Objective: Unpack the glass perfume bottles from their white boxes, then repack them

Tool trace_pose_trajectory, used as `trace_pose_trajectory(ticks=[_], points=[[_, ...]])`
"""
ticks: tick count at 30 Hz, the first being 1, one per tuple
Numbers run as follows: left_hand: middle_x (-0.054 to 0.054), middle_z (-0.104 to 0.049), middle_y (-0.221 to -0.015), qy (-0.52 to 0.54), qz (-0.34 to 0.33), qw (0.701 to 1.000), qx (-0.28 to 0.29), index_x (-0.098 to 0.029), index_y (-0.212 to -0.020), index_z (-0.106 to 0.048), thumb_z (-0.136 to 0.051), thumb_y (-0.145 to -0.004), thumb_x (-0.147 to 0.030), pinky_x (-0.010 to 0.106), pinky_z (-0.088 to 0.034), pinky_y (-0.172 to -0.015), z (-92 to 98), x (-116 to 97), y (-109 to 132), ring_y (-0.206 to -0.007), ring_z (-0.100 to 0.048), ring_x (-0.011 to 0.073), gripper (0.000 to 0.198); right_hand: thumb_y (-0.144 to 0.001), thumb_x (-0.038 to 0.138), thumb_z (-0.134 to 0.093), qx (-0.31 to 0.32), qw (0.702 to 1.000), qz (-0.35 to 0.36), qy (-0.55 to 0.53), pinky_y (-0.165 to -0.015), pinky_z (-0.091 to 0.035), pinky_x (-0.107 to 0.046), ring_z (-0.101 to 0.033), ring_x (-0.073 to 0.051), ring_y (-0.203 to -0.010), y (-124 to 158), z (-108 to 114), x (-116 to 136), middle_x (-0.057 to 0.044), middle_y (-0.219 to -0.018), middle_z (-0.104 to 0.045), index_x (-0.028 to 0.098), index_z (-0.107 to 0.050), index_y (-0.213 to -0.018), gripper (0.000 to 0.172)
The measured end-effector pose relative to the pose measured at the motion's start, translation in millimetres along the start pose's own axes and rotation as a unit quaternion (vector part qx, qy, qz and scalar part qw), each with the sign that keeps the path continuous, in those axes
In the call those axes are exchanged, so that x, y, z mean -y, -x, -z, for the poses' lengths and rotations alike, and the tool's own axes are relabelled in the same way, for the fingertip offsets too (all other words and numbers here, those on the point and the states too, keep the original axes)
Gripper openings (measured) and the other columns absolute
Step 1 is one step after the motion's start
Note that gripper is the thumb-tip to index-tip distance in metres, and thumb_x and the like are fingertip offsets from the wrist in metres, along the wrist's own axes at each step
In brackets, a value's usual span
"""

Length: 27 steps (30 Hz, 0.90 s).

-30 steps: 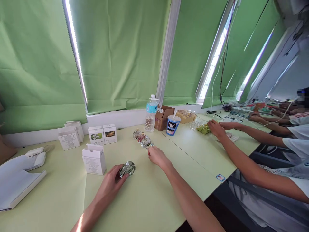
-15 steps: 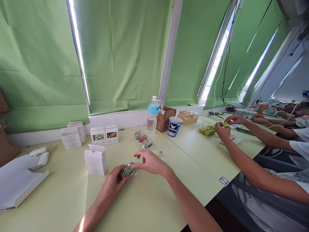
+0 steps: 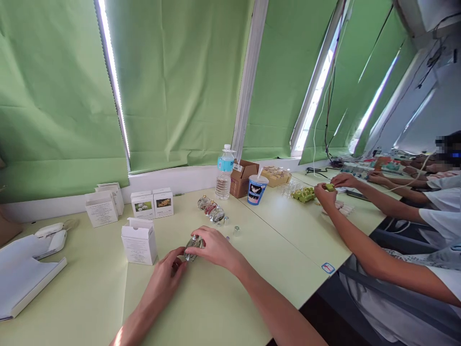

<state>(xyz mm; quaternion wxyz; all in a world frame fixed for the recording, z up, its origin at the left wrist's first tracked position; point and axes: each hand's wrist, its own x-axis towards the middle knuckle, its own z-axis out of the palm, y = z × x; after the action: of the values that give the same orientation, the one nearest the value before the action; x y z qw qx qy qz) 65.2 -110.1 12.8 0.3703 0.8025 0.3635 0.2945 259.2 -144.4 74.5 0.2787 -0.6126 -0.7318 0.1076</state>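
Note:
A small rounded glass bottle (image 3: pixel 190 253) with a silvery neck, apparently a perfume bottle, is at the middle of the near table. My right hand (image 3: pixel 212 245) pinches it from the right, thumb across its front and fingers at its top. At its left edge is my left hand (image 3: pixel 169 269), fingertips close against the glass, thumb and fingers curved apart. Whether they touch it I cannot tell. An open white carton (image 3: pixel 139 241) stands left of the bottle, flap raised. Beyond my right hand lie several similar bottles (image 3: pixel 211 209) in a row and small silvery caps (image 3: pixel 236 230).
White boxes with flower pictures (image 3: pixel 152 204) and more white cartons (image 3: pixel 103 208) stand at the back left. A water bottle (image 3: pixel 224 175), brown carton (image 3: pixel 244 179) and blue cup (image 3: pixel 257 190) stand behind. On the right, a co-worker's hands (image 3: pixel 329 190) hold a small green item.
My right hand has closed on the glass bottle from above. My left hand has loosened from around it and slid slightly left. The view has shifted a little.

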Motion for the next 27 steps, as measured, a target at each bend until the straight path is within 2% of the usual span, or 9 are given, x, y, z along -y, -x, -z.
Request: trace_pose_trajectory(ticks=[4, 8, 12, 18, 22, 27], points=[[0.004, -0.064, -0.093, -0.005, 0.0, 1.0, -0.012, -0.023, -0.121, -0.048, -0.044, -0.091, -0.041, 0.032, -0.05, -0.073, 0.8, -3.2, 2.0, -0.078, -0.061, 0.0179, 0.035, -0.081, 0.061, -0.059, -0.028, 0.998, -0.022, 0.058, -0.076, -0.043, -0.028, -0.062, -0.022, -0.093, -4.1, -10.8, 0.3, -0.007, -0.104, -0.067, 0.021, -0.065, -0.108, 0.048], [0.006, -0.062, -0.108, -0.021, -0.014, 1.0, -0.019, -0.023, -0.115, -0.049, -0.043, -0.092, -0.04, 0.032, -0.051, -0.075, 1.8, -5.4, 4.9, -0.083, -0.062, 0.0167, 0.03, -0.082, 0.057, -0.06, -0.061, 0.985, -0.079, 0.14, -0.074, -0.042, -0.028, -0.061, -0.023, -0.097, -11.6, -3.9, -19.0, -0.008, -0.101, -0.068, 0.021, -0.066, -0.104, 0.044], [0.005, -0.062, -0.106, -0.067, -0.04, 0.997, -0.012, -0.023, -0.112, -0.052, -0.041, -0.094, -0.039, 0.031, -0.051, -0.075, 1.7, -7.2, 7.7, -0.083, -0.061, 0.0161, 0.027, -0.081, 0.056, -0.062, -0.087, 0.965, -0.149, 0.199, -0.071, -0.041, -0.027, -0.061, -0.023, -0.095, -15.7, 13.2, -48.3, -0.008, -0.095, -0.069, 0.02, -0.065, -0.106, 0.043], [0.003, -0.064, -0.11, -0.187, -0.106, 0.977, -0.012, -0.026, -0.11, -0.055, -0.039, -0.096, -0.036, 0.033, -0.052, -0.074, 6.7, -21.3, 19.4, -0.088, -0.064, 0.0188, 0.024, -0.082, 0.053, -0.061, -0.105, 0.951, -0.193, 0.219, -0.067, -0.038, -0.028, -0.062, -0.024, -0.089, -15.1, 34.0, -80.9, -0.009, -0.089, -0.07, 0.019, -0.067, -0.097, 0.037], [0.002, -0.066, -0.103, -0.245, -0.13, 0.96, -0.023, -0.026, -0.106, -0.057, -0.038, -0.096, -0.032, 0.033, -0.052, -0.077, 15.0, -34.9, 25.2, -0.09, -0.065, 0.0197, 0.022, -0.082, 0.054, -0.059, -0.112, 0.945, -0.213, 0.222, -0.063, -0.037, -0.029, -0.062, -0.027, -0.087, -15.3, 38.4, -96.9, -0.013, -0.088, -0.069, 0.016, -0.066, -0.096, 0.04], [0.002, -0.067, -0.097, -0.301, -0.133, 0.944, -0.029, -0.023, -0.102, -0.058, -0.038, -0.096, -0.029, 0.035, -0.051, -0.076, 26.3, -45.0, 27.5, -0.087, -0.065, 0.0199, 0.022, -0.081, 0.056, -0.058, -0.116, 0.936, -0.212, 0.255, -0.059, -0.038, -0.03, -0.063, -0.028, -0.086, -14.9, 34.7, -112.4, -0.012, -0.089, -0.07, 0.018, -0.065, -0.099, 0.043]])
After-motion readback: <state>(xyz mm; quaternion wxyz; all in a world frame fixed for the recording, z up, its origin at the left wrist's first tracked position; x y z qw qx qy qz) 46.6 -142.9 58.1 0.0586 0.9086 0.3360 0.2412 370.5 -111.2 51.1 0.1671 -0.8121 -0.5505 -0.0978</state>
